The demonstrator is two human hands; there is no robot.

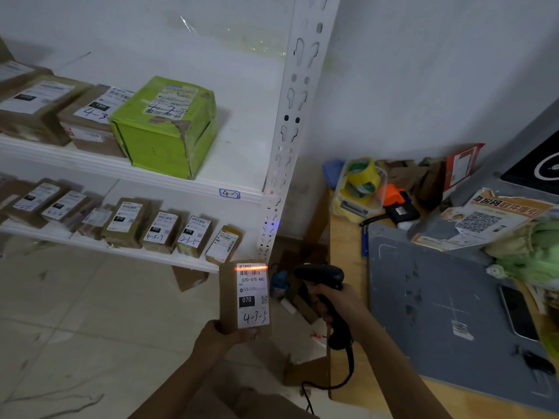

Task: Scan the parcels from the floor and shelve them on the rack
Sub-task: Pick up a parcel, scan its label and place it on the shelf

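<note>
My left hand [222,335] grips the lower end of a small brown parcel [230,297] and holds it upright, label facing me. The white label reads 070 and a handwritten 4-3-5. My right hand [338,306] is curled round the handle of a black corded barcode scanner [323,278], which points left at the parcel. A red scan line lies across the barcode at the label's top. The white rack [193,186] stands behind to the left, with a green box [165,128] on its upper shelf and several small brown parcels on the lower shelf.
The rack's perforated white upright [284,140] rises just behind the parcel. A wooden table [348,267] on the right carries a grey mat [438,313], tape rolls, a phone and papers. Cardboard scraps and a box lie on the tiled floor [90,328] under the scanner.
</note>
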